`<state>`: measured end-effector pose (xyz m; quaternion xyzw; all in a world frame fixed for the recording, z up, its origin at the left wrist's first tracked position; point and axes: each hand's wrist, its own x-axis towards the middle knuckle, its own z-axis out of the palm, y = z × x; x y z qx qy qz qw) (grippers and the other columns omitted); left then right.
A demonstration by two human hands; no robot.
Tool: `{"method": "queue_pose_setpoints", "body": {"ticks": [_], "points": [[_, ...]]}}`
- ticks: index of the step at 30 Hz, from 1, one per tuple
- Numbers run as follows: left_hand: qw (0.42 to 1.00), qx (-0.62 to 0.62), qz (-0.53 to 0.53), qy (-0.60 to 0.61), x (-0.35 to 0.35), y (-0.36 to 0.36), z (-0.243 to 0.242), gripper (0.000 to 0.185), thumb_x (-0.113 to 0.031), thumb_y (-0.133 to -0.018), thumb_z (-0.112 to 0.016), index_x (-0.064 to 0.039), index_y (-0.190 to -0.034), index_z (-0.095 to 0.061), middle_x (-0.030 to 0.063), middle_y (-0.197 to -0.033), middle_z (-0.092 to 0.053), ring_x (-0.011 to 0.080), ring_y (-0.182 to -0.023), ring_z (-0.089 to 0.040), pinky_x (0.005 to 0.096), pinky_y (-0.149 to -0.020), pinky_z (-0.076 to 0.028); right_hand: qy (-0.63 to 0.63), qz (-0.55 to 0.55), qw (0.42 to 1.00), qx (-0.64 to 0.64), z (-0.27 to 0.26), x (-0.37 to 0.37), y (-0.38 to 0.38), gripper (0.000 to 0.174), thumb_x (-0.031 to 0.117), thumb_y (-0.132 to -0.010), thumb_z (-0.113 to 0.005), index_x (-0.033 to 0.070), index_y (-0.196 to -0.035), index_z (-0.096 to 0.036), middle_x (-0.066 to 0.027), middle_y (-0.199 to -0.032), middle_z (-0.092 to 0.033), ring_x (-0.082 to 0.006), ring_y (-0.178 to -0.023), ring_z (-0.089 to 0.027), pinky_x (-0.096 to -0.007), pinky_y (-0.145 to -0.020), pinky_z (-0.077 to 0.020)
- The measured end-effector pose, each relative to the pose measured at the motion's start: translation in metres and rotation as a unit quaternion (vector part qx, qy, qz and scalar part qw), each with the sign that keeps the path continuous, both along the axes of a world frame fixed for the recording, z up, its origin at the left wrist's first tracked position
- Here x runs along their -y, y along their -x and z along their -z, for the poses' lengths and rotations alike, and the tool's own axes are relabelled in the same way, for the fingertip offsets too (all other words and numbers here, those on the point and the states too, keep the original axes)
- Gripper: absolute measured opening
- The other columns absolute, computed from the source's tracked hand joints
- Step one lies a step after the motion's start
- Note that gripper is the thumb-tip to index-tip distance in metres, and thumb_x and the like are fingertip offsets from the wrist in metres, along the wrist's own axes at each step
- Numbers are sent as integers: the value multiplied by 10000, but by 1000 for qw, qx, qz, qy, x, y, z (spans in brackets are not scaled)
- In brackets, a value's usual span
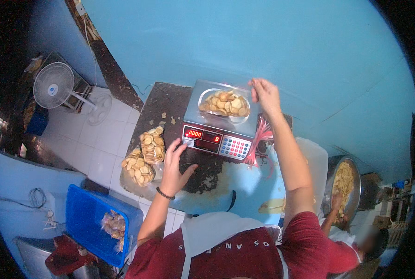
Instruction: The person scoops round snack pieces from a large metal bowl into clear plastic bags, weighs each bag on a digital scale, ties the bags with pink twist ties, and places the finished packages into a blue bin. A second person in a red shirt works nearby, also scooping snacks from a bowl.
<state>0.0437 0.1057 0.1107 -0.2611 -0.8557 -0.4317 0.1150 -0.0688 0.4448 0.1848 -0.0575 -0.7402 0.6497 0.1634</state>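
A digital weighing scale [237, 148] stands on the worn table, its red display lit. On its metal pan [193, 111] lies a clear plastic bag of round, pale-brown chips [225, 104]. My right hand [266, 96] is over the pan's far right corner, fingers curled together; whether they pinch the bag's thin plastic cannot be made out. My left hand [175, 171] hovers by the scale's front left corner, fingers apart and holding nothing. Left of it, two filled chip bags, an upright one [153, 145] and a leaning one [137, 169], touch each other on the table.
Pink plastic ties [260, 137] lie against the scale's right side. A blue crate [85, 223] with bagged goods stands at lower left. Beyond a translucent container [312, 167], a co-worker's hand [337, 200] reaches into a large metal basin [356, 185] of chips. A pedestal fan [54, 85] stands left.
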Motion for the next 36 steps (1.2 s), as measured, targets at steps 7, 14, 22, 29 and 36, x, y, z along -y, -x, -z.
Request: {"method": "queue_pose_setpoints", "body": {"ticks": [7,14,22,29,36], "points": [[986,132,98,24,-4,-21,-36,350,-7,-753,-759,-31,-1091,-670,115,-1038,-639,274,-959,-603,359,-839,-486,98,38,992,63,106,-37,-52,232,246,-1003,-559,44,-996,-673,21,-711,-585,-59,-619,-505,-214,-559,-404],[735,154,625,-214,-46,-36,-141,791,-701,-908,-430,-8,-1219,-651,155,-1042,-572,295,-907,-580,389,-799,-463,29,71,993,85,130,-62,-84,246,248,-974,-616,52,-1114,-664,-3,-947,-653,-71,-784,-571,-231,-723,-479],[586,24,638,-498,-93,-83,-185,1098,-831,-833,-351,132,-1355,-437,277,-1046,-590,296,-759,-617,375,-613,-481,-99,67,991,58,138,-69,-109,214,143,-946,-623,11,-1112,-651,-20,-938,-658,-86,-830,-586,-244,-755,-487],[761,322,528,-196,-17,-48,-121,930,-718,-854,-398,25,-1413,-437,198,-1303,-503,294,-1108,-525,391,-916,-436,-209,55,976,36,140,-68,-83,230,49,-894,-615,18,-1119,-645,-102,-1048,-694,-147,-944,-655,-290,-795,-520],[899,359,245,49,13,-53,-2,428,-131,-910,-629,-34,-1319,-545,129,-1214,-592,203,-986,-597,326,-838,-491,-298,-75,951,28,128,-44,-27,388,180,-868,-703,119,-1246,-643,-134,-1273,-633,-252,-1114,-641,-346,-920,-501]]}}
